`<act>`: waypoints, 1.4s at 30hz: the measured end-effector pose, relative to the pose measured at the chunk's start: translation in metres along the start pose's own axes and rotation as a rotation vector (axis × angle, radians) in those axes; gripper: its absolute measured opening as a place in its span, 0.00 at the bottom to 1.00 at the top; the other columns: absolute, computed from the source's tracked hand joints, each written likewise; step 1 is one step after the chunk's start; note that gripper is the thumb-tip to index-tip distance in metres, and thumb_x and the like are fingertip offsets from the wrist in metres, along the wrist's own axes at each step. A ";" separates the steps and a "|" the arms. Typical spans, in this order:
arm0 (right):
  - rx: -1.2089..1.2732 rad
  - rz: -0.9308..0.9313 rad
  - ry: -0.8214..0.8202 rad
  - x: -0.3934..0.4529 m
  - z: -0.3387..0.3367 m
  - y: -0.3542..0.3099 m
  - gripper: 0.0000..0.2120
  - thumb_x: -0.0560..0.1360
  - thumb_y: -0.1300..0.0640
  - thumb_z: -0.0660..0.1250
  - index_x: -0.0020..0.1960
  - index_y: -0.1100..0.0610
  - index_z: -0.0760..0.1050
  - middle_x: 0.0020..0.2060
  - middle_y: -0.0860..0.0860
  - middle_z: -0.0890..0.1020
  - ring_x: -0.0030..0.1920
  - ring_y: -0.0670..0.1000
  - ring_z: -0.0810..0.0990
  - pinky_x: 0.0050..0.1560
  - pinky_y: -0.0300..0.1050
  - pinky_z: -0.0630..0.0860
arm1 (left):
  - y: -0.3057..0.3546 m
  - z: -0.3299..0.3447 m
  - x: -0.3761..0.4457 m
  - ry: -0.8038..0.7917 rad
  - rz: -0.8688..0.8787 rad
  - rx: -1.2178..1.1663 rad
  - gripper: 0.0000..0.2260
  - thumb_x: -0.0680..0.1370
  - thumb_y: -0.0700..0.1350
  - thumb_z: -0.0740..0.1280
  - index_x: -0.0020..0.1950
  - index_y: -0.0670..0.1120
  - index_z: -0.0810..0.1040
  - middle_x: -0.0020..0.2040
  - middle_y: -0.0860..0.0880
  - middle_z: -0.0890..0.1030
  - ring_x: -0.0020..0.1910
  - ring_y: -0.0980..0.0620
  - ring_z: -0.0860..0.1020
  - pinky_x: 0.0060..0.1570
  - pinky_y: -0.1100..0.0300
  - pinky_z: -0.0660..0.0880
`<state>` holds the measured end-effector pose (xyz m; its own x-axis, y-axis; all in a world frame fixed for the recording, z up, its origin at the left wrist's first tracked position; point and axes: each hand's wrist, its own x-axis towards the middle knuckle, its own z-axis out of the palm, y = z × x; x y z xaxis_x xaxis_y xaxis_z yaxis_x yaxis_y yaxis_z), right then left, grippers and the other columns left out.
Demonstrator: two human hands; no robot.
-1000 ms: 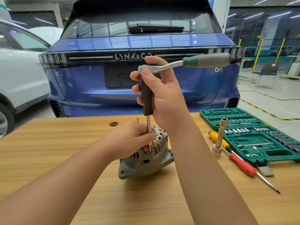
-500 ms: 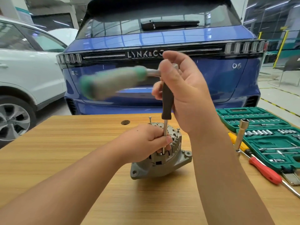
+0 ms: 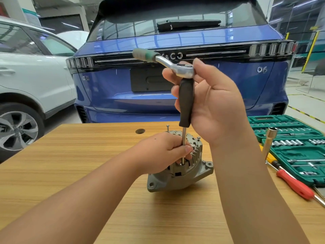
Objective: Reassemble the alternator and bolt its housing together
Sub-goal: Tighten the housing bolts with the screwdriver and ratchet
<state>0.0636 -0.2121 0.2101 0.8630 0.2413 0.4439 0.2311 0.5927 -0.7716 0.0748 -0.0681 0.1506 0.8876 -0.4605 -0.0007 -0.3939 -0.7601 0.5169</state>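
Observation:
A grey alternator (image 3: 181, 175) sits on the wooden table (image 3: 88, 164). A ratchet wrench (image 3: 182, 68) with a green-grey handle tops a black-gripped extension bar (image 3: 186, 103) that stands upright into the housing's top. My right hand (image 3: 214, 106) grips the black part of the bar just under the ratchet head. My left hand (image 3: 165, 152) pinches the thin steel shaft low down and rests on the housing, hiding the bolt under the socket. Two other bolts (image 3: 168, 128) stick up from the housing's far rim.
An open green socket set case (image 3: 299, 148) lies at the right. In front of it lie a red-handled screwdriver (image 3: 295, 185), a yellow-handled one (image 3: 270, 159) and an upright tubular socket wrench (image 3: 270, 140). A blue car (image 3: 175, 85) stands behind the table, a white car (image 3: 26, 76) to the left.
The ratchet handle has swung from pointing right, round past the left, to pointing back-left. Both hands keep their hold on the bar and shaft.

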 end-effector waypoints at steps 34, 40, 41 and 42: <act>-0.153 -0.256 0.217 0.004 -0.001 0.009 0.09 0.80 0.52 0.65 0.58 0.53 0.72 0.44 0.51 0.86 0.37 0.48 0.79 0.40 0.43 0.76 | 0.004 -0.001 -0.001 0.011 0.006 0.036 0.14 0.84 0.60 0.59 0.51 0.59 0.83 0.46 0.56 0.84 0.48 0.55 0.82 0.52 0.47 0.80; 0.019 0.009 0.065 0.005 -0.004 0.006 0.11 0.76 0.50 0.66 0.50 0.56 0.81 0.48 0.48 0.84 0.41 0.46 0.81 0.46 0.42 0.72 | 0.003 -0.001 -0.002 0.015 -0.005 0.028 0.13 0.84 0.60 0.60 0.53 0.58 0.83 0.48 0.56 0.85 0.48 0.55 0.82 0.54 0.46 0.80; 0.047 0.005 0.048 0.004 -0.004 0.006 0.10 0.73 0.51 0.68 0.51 0.56 0.80 0.47 0.49 0.84 0.42 0.47 0.82 0.46 0.42 0.73 | 0.002 -0.001 -0.002 0.019 -0.003 0.024 0.13 0.84 0.60 0.60 0.53 0.58 0.83 0.48 0.57 0.85 0.48 0.56 0.82 0.54 0.46 0.80; 0.068 -0.014 0.040 0.004 -0.005 0.005 0.10 0.72 0.54 0.69 0.52 0.55 0.77 0.46 0.50 0.83 0.42 0.49 0.82 0.45 0.43 0.75 | 0.002 -0.001 -0.002 0.021 -0.003 0.021 0.13 0.84 0.60 0.60 0.53 0.58 0.83 0.48 0.57 0.85 0.48 0.56 0.82 0.54 0.47 0.80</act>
<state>0.0705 -0.2119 0.2053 0.8774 0.2028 0.4347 0.2133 0.6467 -0.7323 0.0725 -0.0685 0.1521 0.8937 -0.4484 0.0160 -0.3958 -0.7709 0.4990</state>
